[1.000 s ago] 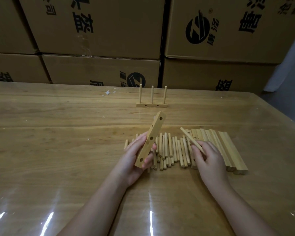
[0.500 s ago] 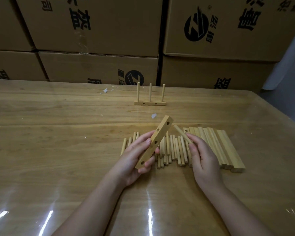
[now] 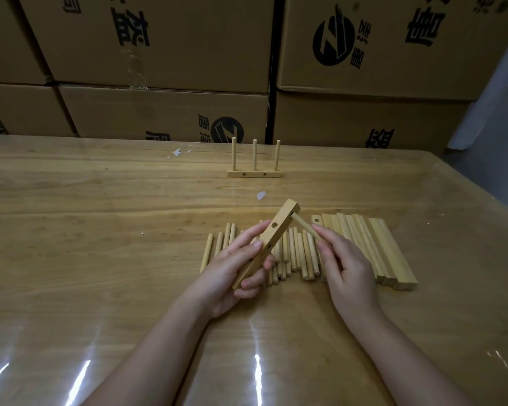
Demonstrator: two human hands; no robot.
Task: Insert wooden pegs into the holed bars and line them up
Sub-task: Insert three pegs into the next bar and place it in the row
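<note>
Tabletop, loose pegs, stacked bars, pegged bar

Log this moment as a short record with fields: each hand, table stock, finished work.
left hand: grips a holed bar, tilted off the table
right hand: pinches a peg, tip at the bar's end hole; depth unclear
loose pegs: lying side by side on the table, below the hands
spare bars: row lying right of the pegs
finished piece: bar with three upright pegs, farther back
background: stacked cardboard boxes
</note>
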